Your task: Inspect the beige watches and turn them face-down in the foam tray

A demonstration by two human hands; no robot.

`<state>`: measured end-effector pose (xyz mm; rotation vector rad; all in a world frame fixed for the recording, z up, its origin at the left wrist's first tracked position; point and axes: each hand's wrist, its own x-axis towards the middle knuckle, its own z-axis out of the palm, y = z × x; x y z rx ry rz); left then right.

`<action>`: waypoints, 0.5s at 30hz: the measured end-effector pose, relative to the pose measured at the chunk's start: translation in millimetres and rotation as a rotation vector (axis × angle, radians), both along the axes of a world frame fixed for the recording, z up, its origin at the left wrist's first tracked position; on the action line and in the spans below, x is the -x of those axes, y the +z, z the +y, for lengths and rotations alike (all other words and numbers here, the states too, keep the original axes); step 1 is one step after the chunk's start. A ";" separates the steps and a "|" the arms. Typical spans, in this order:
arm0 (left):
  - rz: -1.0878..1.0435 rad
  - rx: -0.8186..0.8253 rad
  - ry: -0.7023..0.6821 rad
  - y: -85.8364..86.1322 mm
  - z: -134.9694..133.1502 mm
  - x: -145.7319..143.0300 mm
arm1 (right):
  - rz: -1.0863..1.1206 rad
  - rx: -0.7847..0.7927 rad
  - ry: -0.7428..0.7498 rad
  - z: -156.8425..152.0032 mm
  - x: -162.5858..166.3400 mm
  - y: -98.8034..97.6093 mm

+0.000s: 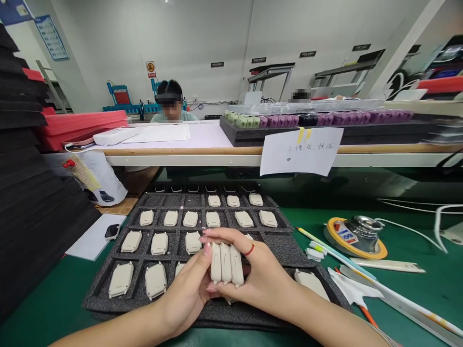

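Observation:
My right hand [253,270] and my left hand [186,294] together clasp a stack of three beige watch cases [226,262] held on edge, just above a black foam tray [282,248]. My right fingers curl over the top of the stack, and a red ring shows on one finger. From the left side, my left thumb and fingers press against the stack. Several more beige cases [159,243] lie flat in the tray's pockets, mostly to the left and behind my hands.
A tall stack of black foam trays [29,193] stands at the left. On the green mat at the right lie a tape roll with a metal dispenser [356,233], pens and white strips [387,265]. A raised shelf [231,152] with a paper note [300,150] runs behind; a person sits beyond it.

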<state>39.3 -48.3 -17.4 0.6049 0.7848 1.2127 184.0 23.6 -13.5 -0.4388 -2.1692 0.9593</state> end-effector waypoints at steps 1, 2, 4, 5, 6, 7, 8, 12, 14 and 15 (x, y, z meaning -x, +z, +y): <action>-0.002 -0.003 0.001 -0.3 0.0 0.3 | 0.004 0.002 0.006 -0.2 -0.1 -0.7; -0.004 -0.005 0.002 -0.6 0.0 0.6 | 0.009 0.003 0.010 -0.5 -0.1 -1.2; -0.010 0.003 0.004 -0.7 -0.1 1.3 | 0.012 0.014 0.017 -1.0 0.1 -1.3; -0.015 0.011 0.002 -0.4 -0.2 1.6 | 0.014 0.022 0.020 -1.3 0.2 -1.1; -0.019 0.018 0.000 0.1 -0.2 1.9 | 0.018 0.029 0.024 -1.6 0.3 -0.9; -0.022 0.025 -0.002 0.7 -0.3 2.0 | 0.023 0.032 0.029 -1.8 0.5 -0.8; -0.022 0.028 0.000 1.2 -0.3 2.1 | 0.031 0.028 0.035 -2.1 0.7 -1.0; 0.090 0.017 0.027 0.7 -0.1 1.9 | 0.049 -0.046 0.030 -3.0 2.0 -5.6; 0.196 -0.021 0.022 -1.0 0.1 2.2 | 0.027 -0.084 0.025 -3.0 2.3 -9.1; 0.250 -0.033 0.010 -1.9 0.2 2.5 | 0.008 -0.094 0.027 -2.9 2.2 -10.7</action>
